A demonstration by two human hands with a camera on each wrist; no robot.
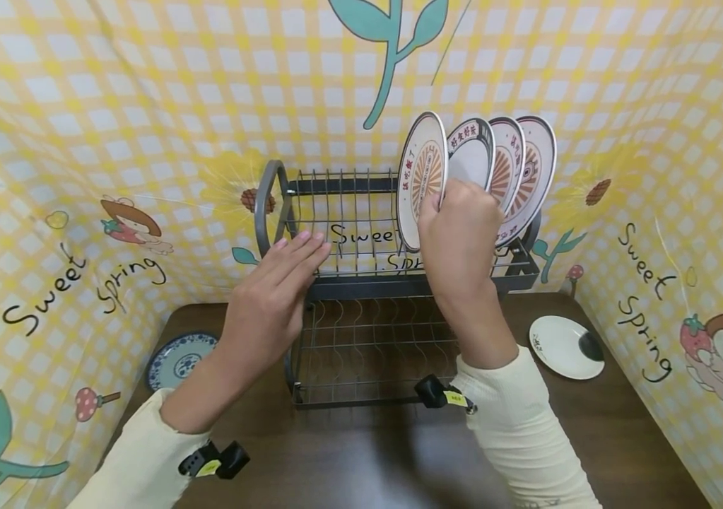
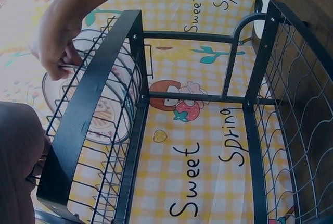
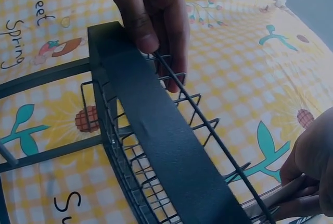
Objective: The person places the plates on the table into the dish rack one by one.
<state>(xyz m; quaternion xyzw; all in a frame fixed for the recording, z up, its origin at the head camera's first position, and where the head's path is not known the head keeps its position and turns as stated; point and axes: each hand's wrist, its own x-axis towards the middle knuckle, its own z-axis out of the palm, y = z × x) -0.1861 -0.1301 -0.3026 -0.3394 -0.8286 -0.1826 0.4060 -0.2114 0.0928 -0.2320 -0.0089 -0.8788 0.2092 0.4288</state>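
Observation:
A two-tier dark metal dish rack (image 1: 367,287) stands on the table. My left hand (image 1: 272,300) lies at the upper tier's front left, fingers extended; in the right wrist view its thumb and fingers straddle the top wire rail, holding the rack. My right hand (image 1: 463,244) pinches the lower edge of a white plate (image 1: 421,162) with an orange sunburst pattern and red characters. This plate stands upright, leftmost of the row in the upper tier. Just right of it, several more patterned plates (image 1: 536,173) lean upright, partly covered by the hand.
A blue-and-white plate (image 1: 183,360) lies on the brown table (image 1: 348,459), left of the rack. On the right lies a white plate (image 1: 565,346) with a dark patch. Yellow checked cloth (image 1: 196,92) hangs behind and at both sides.

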